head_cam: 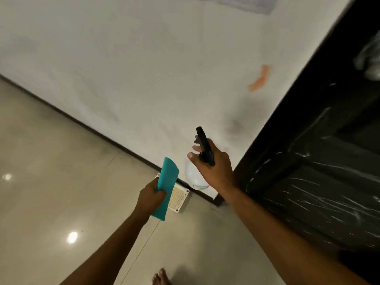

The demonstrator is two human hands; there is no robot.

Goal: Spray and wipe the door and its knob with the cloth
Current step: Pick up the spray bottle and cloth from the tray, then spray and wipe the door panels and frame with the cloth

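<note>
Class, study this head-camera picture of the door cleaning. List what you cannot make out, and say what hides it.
- Door knob: not identifiable; the dark door runs off the right edge, blurred.
- Spray bottle: largely behind the right hand; liquid level unreadable.
- Cloth: middle covered by the left hand.
- Floor grate: partly behind the cloth.
- Grey patch: cut off at the top.

Door (320,161) cut off at right, blurred; spray bottle (195,175) partly hidden.
</note>
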